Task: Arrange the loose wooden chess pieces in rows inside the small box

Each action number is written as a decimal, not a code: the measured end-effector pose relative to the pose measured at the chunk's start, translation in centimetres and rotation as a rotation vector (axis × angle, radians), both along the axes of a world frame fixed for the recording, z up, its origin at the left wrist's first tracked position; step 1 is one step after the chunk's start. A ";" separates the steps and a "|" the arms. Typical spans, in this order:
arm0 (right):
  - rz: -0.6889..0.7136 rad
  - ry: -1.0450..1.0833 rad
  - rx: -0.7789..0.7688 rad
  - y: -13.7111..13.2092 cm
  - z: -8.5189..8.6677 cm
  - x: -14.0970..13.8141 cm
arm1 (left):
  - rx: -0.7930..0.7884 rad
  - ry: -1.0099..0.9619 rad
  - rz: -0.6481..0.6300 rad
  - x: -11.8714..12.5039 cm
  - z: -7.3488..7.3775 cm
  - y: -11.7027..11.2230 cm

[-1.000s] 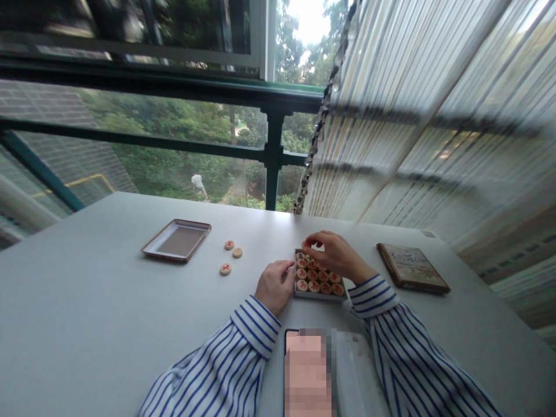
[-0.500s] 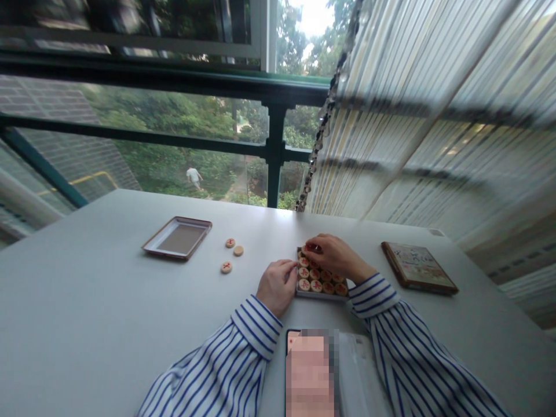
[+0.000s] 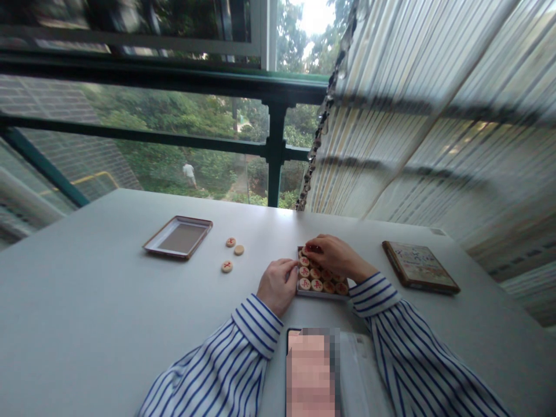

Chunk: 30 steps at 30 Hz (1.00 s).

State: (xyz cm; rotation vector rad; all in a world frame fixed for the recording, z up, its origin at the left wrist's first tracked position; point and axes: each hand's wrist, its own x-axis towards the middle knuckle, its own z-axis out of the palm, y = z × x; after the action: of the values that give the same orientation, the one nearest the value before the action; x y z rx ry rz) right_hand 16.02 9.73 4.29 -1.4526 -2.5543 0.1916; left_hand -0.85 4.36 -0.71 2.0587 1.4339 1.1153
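Note:
A shallow box point(image 3: 324, 296) holds rows of round wooden Chinese chess pieces with red characters. At its far left corner my right hand point(image 3: 336, 255) pinches a chess piece point(image 3: 304, 251), pressed in at the end of the row; the palm covers part of the box. My left hand point(image 3: 276, 286) is curled, with thumb and fingertips against the box's left wall. To the left lie a red-marked chess piece point(image 3: 230, 242), a piece with a plain upper face point(image 3: 238, 250) and another red-marked piece point(image 3: 226, 266).
An open, shallow lid or tray point(image 3: 160, 252) lies at the back left of the white table point(image 3: 108, 313). A flat box with a printed cover point(image 3: 420, 266) sits at the right. In front of me are a phone point(image 3: 310, 370) and a clear plastic item point(image 3: 362, 373). Windows stand behind.
My hands stay almost where they were, the right one still at the box's far left corner. The view has shifted very slightly. Outside, a distant person has moved a little left.

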 end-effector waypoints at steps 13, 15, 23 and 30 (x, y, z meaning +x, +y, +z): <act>-0.030 -0.057 -0.022 0.0 0.0 0.0 | 0.004 -0.012 0.002 0.0 -0.1 0.0; -0.045 -0.062 -0.033 0.0 0.1 -0.1 | 0.003 -0.015 0.001 0.0 -0.1 0.0; -0.060 -0.059 -0.043 0.0 0.1 -0.3 | 0.000 -0.027 0.001 0.0 0.0 -0.1; -0.049 -0.042 -0.036 0.0 0.2 -0.2 | -0.026 -0.026 -0.004 0.0 0.3 -0.3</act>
State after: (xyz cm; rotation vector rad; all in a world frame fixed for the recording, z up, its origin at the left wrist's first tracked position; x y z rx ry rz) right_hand 15.80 9.71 4.48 -1.5468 -2.5572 0.2023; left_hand -0.84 4.06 -0.43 2.0206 1.4239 1.1125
